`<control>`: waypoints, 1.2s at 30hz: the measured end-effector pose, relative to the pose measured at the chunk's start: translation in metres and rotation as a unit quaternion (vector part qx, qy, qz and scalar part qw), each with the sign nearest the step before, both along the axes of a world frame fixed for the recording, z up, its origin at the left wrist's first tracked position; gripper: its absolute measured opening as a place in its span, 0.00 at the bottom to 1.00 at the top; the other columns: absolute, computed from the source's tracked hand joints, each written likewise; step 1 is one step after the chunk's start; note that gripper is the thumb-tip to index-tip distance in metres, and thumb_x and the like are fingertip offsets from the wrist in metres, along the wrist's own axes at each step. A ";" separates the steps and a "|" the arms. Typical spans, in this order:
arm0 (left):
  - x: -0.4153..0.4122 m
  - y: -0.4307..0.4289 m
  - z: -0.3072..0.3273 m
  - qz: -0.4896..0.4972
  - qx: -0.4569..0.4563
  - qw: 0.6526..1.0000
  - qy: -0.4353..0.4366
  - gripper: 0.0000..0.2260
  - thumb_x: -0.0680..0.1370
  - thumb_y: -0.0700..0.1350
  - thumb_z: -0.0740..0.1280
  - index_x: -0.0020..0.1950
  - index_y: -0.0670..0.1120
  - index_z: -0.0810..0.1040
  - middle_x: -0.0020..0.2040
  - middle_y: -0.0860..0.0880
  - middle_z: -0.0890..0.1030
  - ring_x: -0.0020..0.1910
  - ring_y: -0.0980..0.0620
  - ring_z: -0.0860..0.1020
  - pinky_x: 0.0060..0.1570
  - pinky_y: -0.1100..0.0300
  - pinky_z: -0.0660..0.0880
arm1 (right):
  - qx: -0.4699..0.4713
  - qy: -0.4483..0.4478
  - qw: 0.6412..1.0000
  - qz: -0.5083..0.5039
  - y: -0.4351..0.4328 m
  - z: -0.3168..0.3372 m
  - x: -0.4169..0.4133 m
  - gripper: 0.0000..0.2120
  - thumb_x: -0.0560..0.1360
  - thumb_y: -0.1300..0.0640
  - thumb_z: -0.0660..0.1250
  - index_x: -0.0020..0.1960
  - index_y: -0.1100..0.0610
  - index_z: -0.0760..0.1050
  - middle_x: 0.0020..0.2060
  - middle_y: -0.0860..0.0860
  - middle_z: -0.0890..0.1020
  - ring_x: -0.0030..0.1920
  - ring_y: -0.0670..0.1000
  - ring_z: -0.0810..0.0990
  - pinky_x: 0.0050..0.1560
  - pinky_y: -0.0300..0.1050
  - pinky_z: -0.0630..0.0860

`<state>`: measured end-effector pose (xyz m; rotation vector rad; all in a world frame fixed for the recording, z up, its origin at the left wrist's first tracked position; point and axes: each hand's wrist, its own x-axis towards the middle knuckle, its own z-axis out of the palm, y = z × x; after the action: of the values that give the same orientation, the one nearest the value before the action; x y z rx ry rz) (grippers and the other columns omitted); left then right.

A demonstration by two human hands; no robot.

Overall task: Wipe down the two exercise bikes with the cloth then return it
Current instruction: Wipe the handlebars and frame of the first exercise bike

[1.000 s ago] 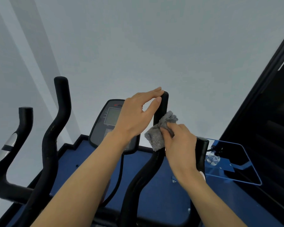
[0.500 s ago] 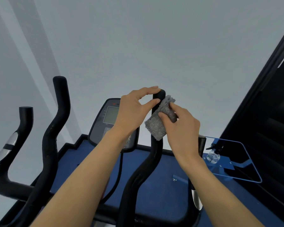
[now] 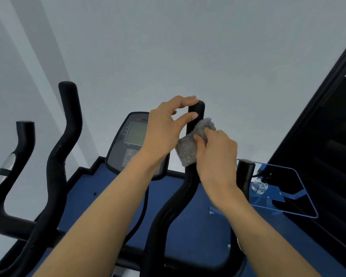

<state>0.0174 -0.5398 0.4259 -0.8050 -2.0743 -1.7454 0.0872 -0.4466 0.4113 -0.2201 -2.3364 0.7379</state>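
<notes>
The right hand (image 3: 216,154) has its fingers (image 3: 201,139) clamped on the grey fluffy cloth (image 3: 189,149). It presses the cloth against the black foam-padded handlebar post (image 3: 175,204) just below the post's rounded top. The left hand (image 3: 164,128) is not wrapped round anything. Its forefinger and thumb stand apart in a loose C, with their tips touching the top end of the post, apparently to steady it.

The step in hand looks like wiping this post. To do it well, the cloth should wrap further round the foam, since at present it covers only the near side. Then it should be drawn over the cap and down the full curve, twisting so the far side is cleaned too. The left hand would need to lift clear of the cap so that spot is not missed. Foam drags on fabric, so firm, slow strokes probably suit better than quick ones.

Much seems left: the grey console with its screen (image 3: 132,140) behind the hands, and the other bike's black curved handlebars (image 3: 65,126) at the left.
</notes>
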 end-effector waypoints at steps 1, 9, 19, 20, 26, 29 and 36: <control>0.001 0.002 -0.002 -0.002 0.010 1.000 -0.003 0.13 0.74 0.40 0.69 0.50 0.58 0.77 0.53 0.66 0.77 0.55 0.62 0.76 0.56 0.61 0.72 | 0.017 -0.008 1.000 -0.001 -0.002 -0.005 0.002 0.10 0.76 0.64 0.62 0.36 0.60 0.71 0.32 0.51 0.68 0.32 0.49 0.64 0.32 0.40 0.54; 0.009 -0.001 -0.006 -0.003 -0.027 1.000 0.011 0.17 0.74 0.39 0.69 0.60 0.55 0.75 0.60 0.62 0.75 0.55 0.66 0.74 0.56 0.64 0.72 | -0.037 -0.066 0.996 0.042 0.011 -0.018 0.029 0.20 0.75 0.59 0.64 0.27 0.56 0.64 0.23 0.48 0.68 0.26 0.45 0.65 0.30 0.34 0.64; 0.016 -0.003 -0.023 -0.017 -0.072 0.997 -0.019 0.32 0.74 0.37 0.68 0.65 0.69 0.62 0.54 0.71 0.72 0.52 0.66 0.75 0.53 0.65 0.72 | -0.044 -0.034 0.996 0.064 0.002 -0.026 0.032 0.11 0.75 0.60 0.65 0.57 0.58 0.77 0.41 0.48 0.72 0.41 0.48 0.72 0.40 0.27 0.64; 0.015 -0.003 -0.023 -0.018 -0.070 0.997 -0.022 0.32 0.74 0.37 0.68 0.65 0.69 0.63 0.53 0.72 0.72 0.51 0.65 0.76 0.53 0.65 0.73 | -0.034 -0.040 0.997 0.063 0.000 -0.026 0.031 0.11 0.75 0.61 0.64 0.56 0.58 0.77 0.41 0.48 0.71 0.42 0.50 0.72 0.38 0.32 0.62; 0.015 -0.003 -0.022 -0.018 -0.069 0.997 -0.023 0.32 0.73 0.36 0.68 0.65 0.69 0.63 0.52 0.76 0.71 0.52 0.67 0.75 0.49 0.71 0.71 | 0.003 -0.071 0.992 0.107 -0.005 -0.033 0.063 0.08 0.75 0.65 0.64 0.52 0.60 0.79 0.36 0.49 0.70 0.36 0.51 0.71 0.33 0.27 0.63; 0.014 -0.003 -0.024 -0.022 -0.062 0.997 -0.030 0.31 0.74 0.36 0.68 0.67 0.66 0.63 0.54 0.68 0.73 0.51 0.65 0.75 0.50 0.69 0.73 | -0.020 -0.082 0.990 0.110 0.003 -0.026 0.055 0.07 0.76 0.64 0.62 0.49 0.63 0.78 0.36 0.49 0.70 0.33 0.42 0.69 0.37 0.25 0.65; 0.012 -0.002 -0.025 -0.024 -0.044 0.998 -0.041 0.31 0.73 0.34 0.67 0.65 0.65 0.65 0.54 0.63 0.74 0.49 0.65 0.76 0.45 0.73 0.71 | 0.037 -0.096 0.987 0.125 -0.021 -0.038 0.076 0.13 0.66 0.74 0.69 0.50 0.67 0.78 0.40 0.59 0.77 0.40 0.59 0.75 0.36 0.51 0.77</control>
<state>0.0291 -0.5417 0.4009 -0.8288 -2.2171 -1.7491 0.1635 -0.4673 0.3728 0.0394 -2.6009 0.7761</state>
